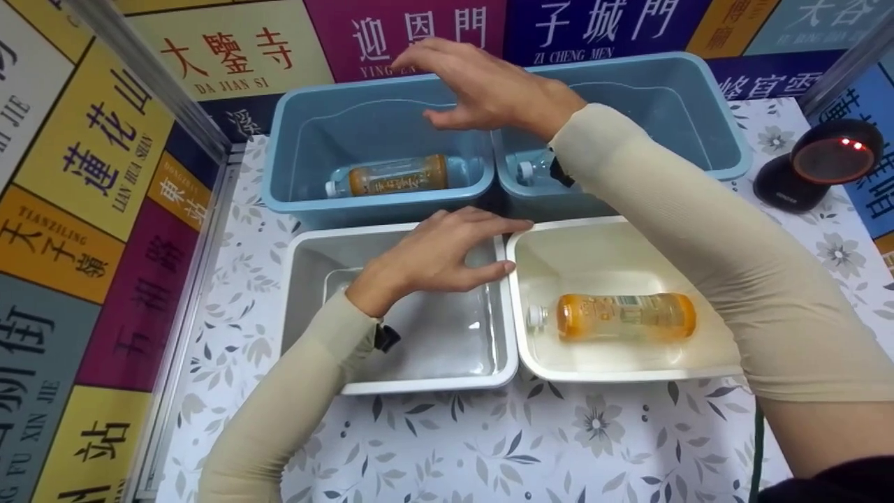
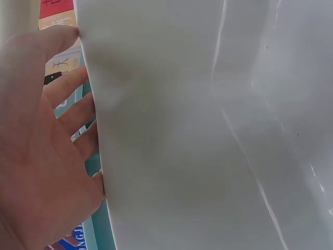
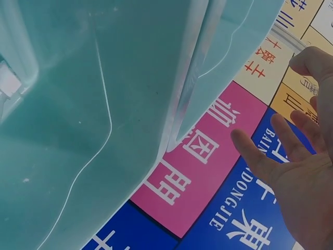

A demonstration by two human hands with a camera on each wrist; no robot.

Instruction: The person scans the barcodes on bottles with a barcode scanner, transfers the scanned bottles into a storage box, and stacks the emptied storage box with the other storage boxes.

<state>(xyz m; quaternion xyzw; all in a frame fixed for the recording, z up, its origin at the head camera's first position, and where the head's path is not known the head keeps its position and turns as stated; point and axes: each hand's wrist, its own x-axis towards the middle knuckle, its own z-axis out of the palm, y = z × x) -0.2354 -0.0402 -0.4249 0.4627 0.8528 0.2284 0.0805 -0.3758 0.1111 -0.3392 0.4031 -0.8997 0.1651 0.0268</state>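
Bottle: lying in cream bin.
Left hand: I see straight fingers over grey bin.
Right hand: fingers spread above blue bins.

Left hand with spread digits along rim of pale bin; contact with rim not determinable. Behind hand, partly visible: blue-green bin and printed panels.

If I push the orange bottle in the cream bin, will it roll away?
It'll probably roll, since the bottle is roundish and lies on its side. The bin has raised walls, so it likely won't get far. It may squash a little, because it looks like clear plastic.
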